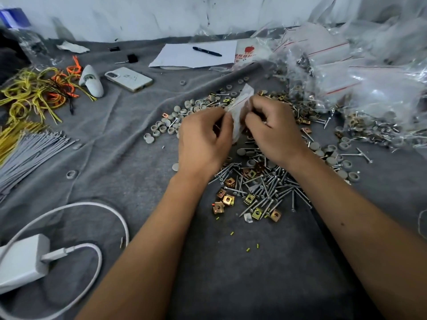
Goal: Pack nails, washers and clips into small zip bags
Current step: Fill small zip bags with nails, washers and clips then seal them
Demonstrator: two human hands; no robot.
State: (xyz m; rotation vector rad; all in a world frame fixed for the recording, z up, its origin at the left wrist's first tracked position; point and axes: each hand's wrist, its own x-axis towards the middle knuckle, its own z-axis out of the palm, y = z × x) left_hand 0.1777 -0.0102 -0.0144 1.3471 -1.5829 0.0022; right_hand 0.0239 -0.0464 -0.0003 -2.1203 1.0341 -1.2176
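Hands both pinch small zip bag (239, 107) betw. them, left hand (203, 139) & right hand (272, 132) fingers curled, screws (265, 188) just below wrists.

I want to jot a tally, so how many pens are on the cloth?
1. A black pen lies on the white paper sheet at the far side of the grey cloth. Others may be hidden under the bag pile.

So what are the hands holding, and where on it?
A small zip bag, pinched between the left hand and right hand near its red-striped zip end.
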